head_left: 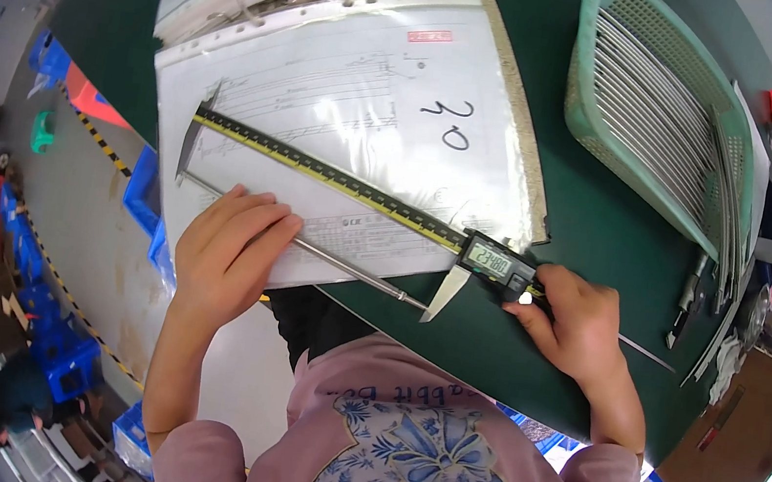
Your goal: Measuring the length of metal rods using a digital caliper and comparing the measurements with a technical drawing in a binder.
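Observation:
A long digital caliper point(345, 184) with a black and yellow beam lies slantwise over an open ring binder point(332, 66) of drawings in plastic sleeves. Between its jaws sits a thin metal rod point(352, 269), one end at the far-left jaw, the other at the sliding jaw point(445, 294). My left hand point(231, 254) is closed over the rod near its left part, fingers on top. My right hand point(577, 322) grips the caliper's slider end beside the lit display, thumb underneath and fingers curled round it.
On the green table point(597, 212), a pale green plastic basket point(580, 91) holds many metal rods point(662, 102) at the upper right. A utility knife point(689, 298) lies below it. Brown cardboard point(738, 438) is at the right edge. Blue bins point(144, 192) stand at left; a person point(23, 397) is at lower left.

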`<state>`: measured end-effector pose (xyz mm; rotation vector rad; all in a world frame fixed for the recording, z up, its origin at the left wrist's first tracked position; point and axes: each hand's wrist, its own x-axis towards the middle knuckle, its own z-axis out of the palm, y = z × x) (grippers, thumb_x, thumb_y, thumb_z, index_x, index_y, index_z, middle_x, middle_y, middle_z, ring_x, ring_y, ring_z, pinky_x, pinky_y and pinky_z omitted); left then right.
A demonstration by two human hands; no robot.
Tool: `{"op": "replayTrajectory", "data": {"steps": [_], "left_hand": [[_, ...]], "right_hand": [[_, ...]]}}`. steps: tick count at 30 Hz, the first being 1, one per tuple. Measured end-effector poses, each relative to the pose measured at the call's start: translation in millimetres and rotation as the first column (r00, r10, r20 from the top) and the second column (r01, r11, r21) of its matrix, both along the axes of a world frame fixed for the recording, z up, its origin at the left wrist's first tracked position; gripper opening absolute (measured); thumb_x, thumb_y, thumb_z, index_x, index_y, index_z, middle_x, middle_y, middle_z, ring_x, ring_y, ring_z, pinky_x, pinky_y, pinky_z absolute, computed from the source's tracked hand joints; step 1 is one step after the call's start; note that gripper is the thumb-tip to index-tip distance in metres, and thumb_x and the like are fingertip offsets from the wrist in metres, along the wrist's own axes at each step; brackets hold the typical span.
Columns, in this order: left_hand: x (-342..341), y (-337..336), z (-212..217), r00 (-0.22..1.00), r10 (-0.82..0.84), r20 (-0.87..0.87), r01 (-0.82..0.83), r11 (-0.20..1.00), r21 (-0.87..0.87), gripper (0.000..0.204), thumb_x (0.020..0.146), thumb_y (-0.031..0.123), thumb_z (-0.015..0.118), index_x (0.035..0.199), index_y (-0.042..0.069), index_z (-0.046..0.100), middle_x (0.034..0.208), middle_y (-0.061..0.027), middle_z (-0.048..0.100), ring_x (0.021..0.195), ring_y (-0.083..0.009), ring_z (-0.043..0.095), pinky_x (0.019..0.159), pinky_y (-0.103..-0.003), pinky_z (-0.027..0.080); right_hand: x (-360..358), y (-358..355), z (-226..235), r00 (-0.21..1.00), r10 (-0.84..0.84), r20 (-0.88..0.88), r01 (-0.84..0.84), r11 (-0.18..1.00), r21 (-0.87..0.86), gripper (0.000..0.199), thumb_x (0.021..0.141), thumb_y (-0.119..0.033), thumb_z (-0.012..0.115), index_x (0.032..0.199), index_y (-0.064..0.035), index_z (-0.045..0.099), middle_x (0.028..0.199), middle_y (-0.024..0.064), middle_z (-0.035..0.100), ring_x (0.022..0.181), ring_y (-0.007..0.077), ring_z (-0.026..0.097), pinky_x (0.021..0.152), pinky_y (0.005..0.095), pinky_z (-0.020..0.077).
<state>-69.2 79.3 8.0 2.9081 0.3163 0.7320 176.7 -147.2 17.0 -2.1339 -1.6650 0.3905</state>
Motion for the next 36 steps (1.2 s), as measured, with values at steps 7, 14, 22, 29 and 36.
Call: {"op": "replayTrajectory", "data": {"steps": [7, 14, 22, 29, 36], "left_hand": [[1, 1, 4, 0.999, -0.032, -0.039, 0.03, 0.999, -0.029, 0.029, 0.064, -0.003, 0.063, 0.092, 0.003, 0.066, 0.091, -0.0111, 0.063, 0.084, -0.0277, 0.063, 0.08, -0.041, 0.051], [-1, 2, 0, 1.0, -0.013, -0.013, 0.012, 0.997, -0.078, 0.031, 0.064, -0.001, 0.058, 0.094, 0.001, 0.065, 0.093, -0.0138, 0.063, 0.086, -0.0311, 0.062, 0.083, -0.043, 0.049], [0, 1, 1, 0.999, -0.02, -0.032, 0.017, 0.996, -0.092, 0.03, 0.065, 0.0, 0.058, 0.094, 0.002, 0.065, 0.095, -0.0134, 0.062, 0.088, -0.0308, 0.062, 0.083, -0.044, 0.049], [-4, 0, 0, 0.999, -0.018, -0.026, 0.016, 0.995, -0.098, 0.03, 0.064, 0.0, 0.058, 0.093, 0.002, 0.065, 0.096, -0.0129, 0.061, 0.087, -0.031, 0.061, 0.082, -0.045, 0.049], [7, 8, 9, 0.984, -0.077, -0.161, 0.067, 0.995, -0.069, 0.027, 0.068, 0.002, 0.066, 0.094, 0.004, 0.065, 0.096, -0.0116, 0.061, 0.089, -0.0301, 0.061, 0.082, -0.046, 0.049]], "right_hand": [[1, 1, 6, 0.999, 0.018, -0.044, -0.017, 1.0, 0.016, 0.04, 0.069, -0.037, 0.072, 0.085, -0.0047, 0.054, 0.06, 0.0092, 0.055, 0.05, 0.0289, 0.056, 0.044, 0.0368, 0.043], [1, 2, 5, 0.999, 0.005, -0.043, -0.004, 1.0, 0.011, 0.041, 0.067, -0.036, 0.072, 0.086, -0.0042, 0.054, 0.061, 0.0099, 0.055, 0.051, 0.0295, 0.056, 0.044, 0.0372, 0.0435], [1, -1, 4, 0.999, 0.003, -0.033, -0.003, 1.0, 0.004, 0.037, 0.069, -0.034, 0.07, 0.085, -0.004, 0.054, 0.061, 0.01, 0.054, 0.049, 0.03, 0.055, 0.043, 0.0377, 0.0423], [-1, 1, 3, 0.999, 0.008, -0.035, -0.008, 1.0, 0.007, 0.036, 0.07, -0.033, 0.069, 0.085, -0.0038, 0.054, 0.06, 0.01, 0.054, 0.049, 0.03, 0.055, 0.042, 0.0377, 0.0419], [1, -1, -1, 0.999, -0.024, -0.021, 0.025, 0.999, 0.03, 0.031, 0.074, -0.03, 0.065, 0.079, -0.0046, 0.049, 0.061, 0.011, 0.052, 0.049, 0.0305, 0.054, 0.043, 0.0389, 0.0417]]}}
